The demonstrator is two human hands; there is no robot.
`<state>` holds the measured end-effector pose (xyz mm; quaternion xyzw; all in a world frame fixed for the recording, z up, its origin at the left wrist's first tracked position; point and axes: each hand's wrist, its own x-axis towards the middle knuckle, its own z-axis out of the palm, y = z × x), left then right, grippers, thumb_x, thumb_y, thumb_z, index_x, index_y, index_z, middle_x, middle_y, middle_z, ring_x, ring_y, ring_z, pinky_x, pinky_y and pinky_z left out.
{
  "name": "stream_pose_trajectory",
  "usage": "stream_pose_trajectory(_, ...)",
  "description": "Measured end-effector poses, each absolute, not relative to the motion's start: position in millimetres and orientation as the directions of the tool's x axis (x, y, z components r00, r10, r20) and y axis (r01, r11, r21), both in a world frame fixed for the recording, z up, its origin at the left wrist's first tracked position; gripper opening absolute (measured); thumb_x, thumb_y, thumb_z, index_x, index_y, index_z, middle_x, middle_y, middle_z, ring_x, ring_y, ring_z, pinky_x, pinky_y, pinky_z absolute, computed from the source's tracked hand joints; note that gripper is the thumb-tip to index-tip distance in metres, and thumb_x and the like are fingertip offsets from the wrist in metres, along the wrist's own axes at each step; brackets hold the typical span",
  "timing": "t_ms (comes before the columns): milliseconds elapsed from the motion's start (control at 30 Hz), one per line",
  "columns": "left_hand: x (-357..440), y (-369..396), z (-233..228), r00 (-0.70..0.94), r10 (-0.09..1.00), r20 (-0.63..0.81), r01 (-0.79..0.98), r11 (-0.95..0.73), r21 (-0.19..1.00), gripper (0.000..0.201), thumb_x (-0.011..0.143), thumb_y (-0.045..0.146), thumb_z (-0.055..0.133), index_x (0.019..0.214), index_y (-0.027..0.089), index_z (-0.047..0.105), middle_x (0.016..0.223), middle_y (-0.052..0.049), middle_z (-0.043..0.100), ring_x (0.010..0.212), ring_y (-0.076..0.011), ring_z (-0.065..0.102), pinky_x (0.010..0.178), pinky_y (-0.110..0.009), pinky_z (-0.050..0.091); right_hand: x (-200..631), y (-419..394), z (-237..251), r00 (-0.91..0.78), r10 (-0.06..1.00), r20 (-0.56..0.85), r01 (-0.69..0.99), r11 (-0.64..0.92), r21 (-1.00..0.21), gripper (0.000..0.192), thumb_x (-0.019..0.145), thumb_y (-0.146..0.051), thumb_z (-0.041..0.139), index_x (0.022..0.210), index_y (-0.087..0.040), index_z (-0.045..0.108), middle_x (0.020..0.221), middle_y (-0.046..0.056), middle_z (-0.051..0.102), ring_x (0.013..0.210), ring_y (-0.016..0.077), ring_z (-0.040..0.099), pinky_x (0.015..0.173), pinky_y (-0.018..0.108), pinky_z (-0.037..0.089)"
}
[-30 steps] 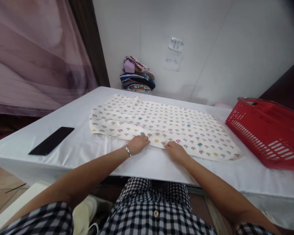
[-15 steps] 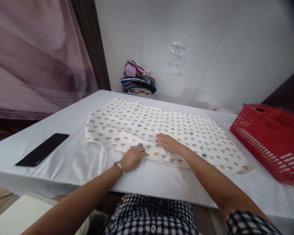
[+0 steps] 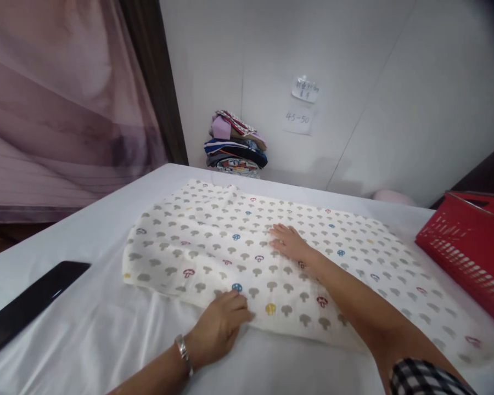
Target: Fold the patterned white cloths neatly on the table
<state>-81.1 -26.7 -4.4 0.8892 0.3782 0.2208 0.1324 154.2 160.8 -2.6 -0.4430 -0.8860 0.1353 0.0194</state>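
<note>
A cream cloth (image 3: 214, 241) printed with small grey, red, blue and yellow mushrooms lies spread over the white table, with soft wrinkles towards its left side. My left hand (image 3: 220, 326), a silver bracelet at its wrist, rests on the cloth's near edge with fingers slightly bent and close together. The undersides of those fingers are hidden. Further in, around the middle of the cloth, my right hand (image 3: 290, 243) lies palm down with its fingers stretched out and a little apart.
A black phone-like slab (image 3: 33, 304) lies on the white table (image 3: 107, 219) at the left. The red basket (image 3: 469, 252) stands at the right. Folded clothes (image 3: 235, 145) are piled by the back wall, near paper notes (image 3: 298, 119). A pink curtain (image 3: 57, 109) hangs at the left.
My right hand has slid away from me over the cloth, its fingers spreading. My left hand stays at the near edge. The view has moved closer to the table.
</note>
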Motion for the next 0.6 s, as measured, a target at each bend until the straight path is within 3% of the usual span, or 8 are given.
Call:
stream_pose_trajectory(100, -80, -27, -3, 0.605, 0.743, 0.285, 0.598, -0.661, 0.454, 0.032, 0.064, 0.001, 0.042, 0.082, 0.023, 0.057, 0.075, -0.003, 0.055, 0.073, -0.0166, 0.046, 0.064, -0.033, 0.038, 154, 194, -7, -0.565, 0.818, -0.106, 0.812, 0.530, -0.244, 0.066, 0.086, -0.063, 0.016, 0.141, -0.027, 0.020, 0.150, 0.002, 0.006, 0.137, 0.0225, 0.002, 0.107, 0.045, 0.004)
stream_pose_trajectory(333, -84, -20, -15, 0.649, 0.696, 0.308, 0.537, -0.706, 0.462, 0.017, 0.076, 0.010, 0.044, 0.082, 0.023, 0.054, 0.072, -0.003, 0.056, 0.067, -0.0152, 0.048, 0.057, -0.031, 0.037, 149, 277, -4, -0.260, 0.940, -0.220, 0.962, 0.233, -0.144, 0.065, 0.086, -0.060, 0.020, 0.141, -0.025, 0.019, 0.150, 0.004, 0.005, 0.136, 0.0255, 0.004, 0.105, 0.050, 0.009)
stream_pose_trajectory(433, -85, -16, -26, 0.665, 0.661, 0.347, 0.525, -0.744, 0.413, 0.006, 0.081, 0.020, 0.050, 0.077, 0.023, 0.054, 0.069, -0.003, 0.057, 0.064, -0.0145, 0.047, 0.053, -0.029, 0.036, 135, 278, -10, -0.337, 0.926, -0.172, 0.939, 0.317, -0.136, 0.069, 0.084, -0.063, 0.020, 0.141, -0.024, 0.020, 0.150, 0.005, 0.004, 0.136, 0.0269, 0.000, 0.106, 0.049, 0.007)
stream_pose_trajectory(500, -85, -15, -32, 0.666, 0.660, 0.347, 0.543, -0.748, 0.381, 0.011, 0.083, 0.027, 0.053, 0.073, 0.023, 0.053, 0.067, -0.002, 0.057, 0.062, -0.0141, 0.047, 0.052, -0.029, 0.035, 128, 277, -15, -0.433, 0.893, -0.126, 0.897, 0.414, -0.154, 0.069, 0.084, -0.064, 0.018, 0.141, -0.026, 0.019, 0.150, 0.002, 0.003, 0.136, 0.0255, -0.001, 0.107, 0.048, 0.004)
stream_pose_trajectory(600, -85, -15, -39, 0.673, 0.656, 0.342, 0.552, -0.753, 0.358, 0.013, 0.082, 0.032, 0.055, 0.072, 0.023, 0.055, 0.066, -0.002, 0.058, 0.060, -0.0135, 0.047, 0.051, -0.028, 0.036, 123, 291, -17, -0.377, 0.916, -0.134, 0.921, 0.356, -0.155, 0.066, 0.086, -0.061, 0.015, 0.142, -0.026, 0.016, 0.150, 0.001, 0.004, 0.136, 0.0243, 0.001, 0.107, 0.048, 0.005)
